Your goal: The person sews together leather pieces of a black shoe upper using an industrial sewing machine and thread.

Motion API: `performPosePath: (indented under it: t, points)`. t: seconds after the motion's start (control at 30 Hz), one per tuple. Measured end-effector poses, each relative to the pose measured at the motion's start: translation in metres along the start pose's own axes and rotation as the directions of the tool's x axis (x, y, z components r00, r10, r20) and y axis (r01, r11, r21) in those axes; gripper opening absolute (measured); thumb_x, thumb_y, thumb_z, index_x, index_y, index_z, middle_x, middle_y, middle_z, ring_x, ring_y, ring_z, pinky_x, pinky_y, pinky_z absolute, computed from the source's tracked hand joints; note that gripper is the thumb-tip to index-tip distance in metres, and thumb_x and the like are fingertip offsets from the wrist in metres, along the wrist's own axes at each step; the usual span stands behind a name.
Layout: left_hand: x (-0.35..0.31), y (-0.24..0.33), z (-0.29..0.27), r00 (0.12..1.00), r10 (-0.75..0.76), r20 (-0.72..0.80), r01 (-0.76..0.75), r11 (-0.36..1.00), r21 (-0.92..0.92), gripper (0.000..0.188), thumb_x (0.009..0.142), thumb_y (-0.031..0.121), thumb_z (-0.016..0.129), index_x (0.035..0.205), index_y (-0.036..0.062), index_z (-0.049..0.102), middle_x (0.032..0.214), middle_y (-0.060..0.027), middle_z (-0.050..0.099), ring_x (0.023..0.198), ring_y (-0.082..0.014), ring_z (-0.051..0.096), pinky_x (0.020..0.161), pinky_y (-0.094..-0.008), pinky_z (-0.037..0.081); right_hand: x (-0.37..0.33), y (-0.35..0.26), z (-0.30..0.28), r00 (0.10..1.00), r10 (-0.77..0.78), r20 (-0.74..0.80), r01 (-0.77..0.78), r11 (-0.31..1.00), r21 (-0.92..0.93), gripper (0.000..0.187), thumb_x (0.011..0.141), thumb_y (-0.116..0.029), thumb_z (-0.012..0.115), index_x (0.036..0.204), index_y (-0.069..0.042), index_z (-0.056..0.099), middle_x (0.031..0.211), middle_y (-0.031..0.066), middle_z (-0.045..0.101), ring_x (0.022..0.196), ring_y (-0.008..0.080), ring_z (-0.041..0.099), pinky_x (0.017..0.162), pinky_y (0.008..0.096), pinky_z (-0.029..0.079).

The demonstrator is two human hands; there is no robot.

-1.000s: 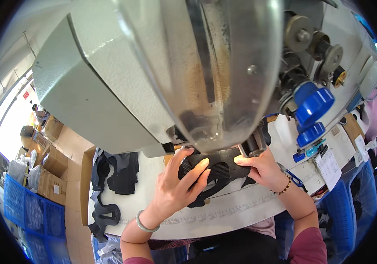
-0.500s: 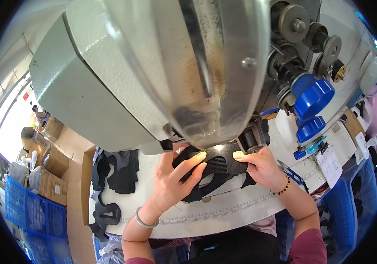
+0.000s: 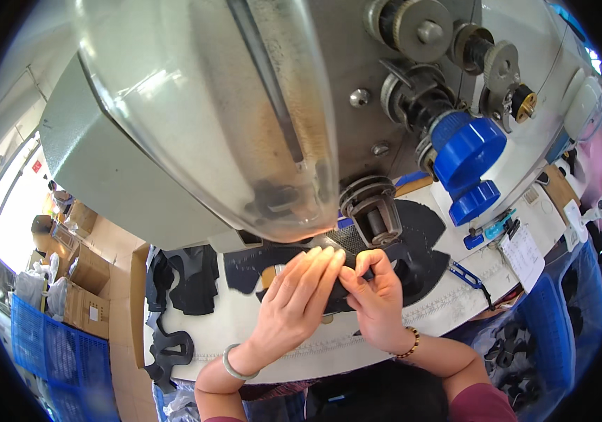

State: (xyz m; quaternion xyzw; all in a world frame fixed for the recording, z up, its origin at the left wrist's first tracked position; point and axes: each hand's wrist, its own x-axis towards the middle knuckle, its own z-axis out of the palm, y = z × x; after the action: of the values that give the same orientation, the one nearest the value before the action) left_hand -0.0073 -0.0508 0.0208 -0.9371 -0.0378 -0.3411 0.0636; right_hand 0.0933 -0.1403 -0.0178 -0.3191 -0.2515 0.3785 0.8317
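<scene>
A black shoe upper (image 3: 424, 246), partly perforated mesh, spreads over the white table under the sewing machine head (image 3: 125, 162). My left hand (image 3: 294, 299) presses on its near part, fingers long and close together, the thumb hidden. Close beside those fingertips, my right hand (image 3: 377, 299) pinches the upper's edge between thumb and curled forefinger. Just beyond my hands stands the machine's metal foot part (image 3: 375, 214). A clear plastic shield (image 3: 223, 119) hangs above; the needle cannot be made out.
More black cut pieces (image 3: 194, 281) lie at the table's left. Blue-handled thread snips (image 3: 470, 278) and a written sheet (image 3: 524, 253) lie at right. Blue knobs (image 3: 470, 151) stick out from the machine. Blue crates (image 3: 41, 337) and cardboard boxes (image 3: 86, 302) stand on the left.
My hands have drawn together, the right moving left and nearer to me, from thumb-pressing to pinching. The upper has turned and spreads wider. The view has shifted, so the machine appears further left.
</scene>
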Motion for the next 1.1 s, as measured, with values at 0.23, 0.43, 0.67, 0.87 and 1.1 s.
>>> performPosePath:
  t: [0.23, 0.43, 0.67, 0.87, 1.1]
  points:
    - [0.0, -0.015, 0.01, 0.987, 0.104, -0.125, -0.092, 0.991, 0.097, 0.036, 0.071, 0.003, 0.061, 0.107, -0.0028, 0.063, 0.109, -0.0104, 0.06, 0.102, -0.0241, 0.06, 0.09, -0.0353, 0.05, -0.001, 0.009, 0.007, 0.999, -0.041, 0.006, 0.041, 0.999, 0.033, 0.011, 0.094, -0.009, 0.053, 0.1, -0.009, 0.044, 0.071, -0.0051, 0.047, 0.052, -0.0021, 0.038, 0.043, 0.0138, 0.027]
    - [-0.001, -0.025, 0.003, 0.986, 0.136, -0.094, -0.132, 0.99, 0.042, 0.043, 0.065, 0.0, 0.061, 0.107, 0.0, 0.065, 0.105, -0.0062, 0.062, 0.1, -0.0213, 0.061, 0.09, -0.0344, 0.051, -0.026, -0.053, -0.003, 0.889, 0.372, 0.268, -0.352, 0.928, -0.12, 0.028, 0.093, -0.006, 0.05, 0.12, -0.005, 0.042, 0.076, 0.0102, 0.063, 0.054, 0.0069, 0.056, 0.044, 0.0161, 0.04]
    - [0.0, -0.023, 0.001, 0.974, 0.149, -0.173, -0.146, 0.989, 0.03, 0.043, 0.059, -0.005, 0.056, 0.099, 0.0042, 0.069, 0.101, -0.0054, 0.064, 0.095, -0.0217, 0.064, 0.088, -0.034, 0.054, 0.009, -0.096, -0.032, 0.806, -0.411, 0.425, 0.492, 0.066, -0.868, 0.017, 0.082, -0.007, 0.065, 0.093, -0.001, 0.054, 0.106, 0.0166, 0.049, 0.097, 0.0281, 0.051, 0.083, 0.0338, 0.041]
    - [0.004, -0.033, 0.0, 0.98, 0.115, -0.162, -0.126, 0.99, -0.058, 0.043, 0.061, -0.004, 0.057, 0.101, 0.0053, 0.069, 0.102, -0.0042, 0.064, 0.098, -0.0206, 0.063, 0.089, -0.0331, 0.053, 0.019, -0.09, -0.045, 0.899, -0.185, 0.398, 0.437, 0.303, -0.847, 0.018, 0.083, -0.014, 0.066, 0.09, -0.002, 0.055, 0.103, 0.0116, 0.05, 0.095, 0.0243, 0.051, 0.085, 0.0305, 0.039]
    - [-0.002, -0.047, 0.002, 0.986, 0.093, -0.139, -0.117, 0.978, -0.175, 0.047, 0.061, -0.005, 0.058, 0.105, 0.0066, 0.068, 0.107, -0.0035, 0.063, 0.102, -0.0219, 0.061, 0.092, -0.0345, 0.051, 0.018, -0.085, -0.057, 0.943, 0.052, 0.33, 0.239, 0.584, -0.776, 0.016, 0.08, -0.014, 0.07, 0.087, -0.005, 0.059, 0.093, 0.0053, 0.053, 0.091, 0.0165, 0.051, 0.084, 0.0285, 0.039]
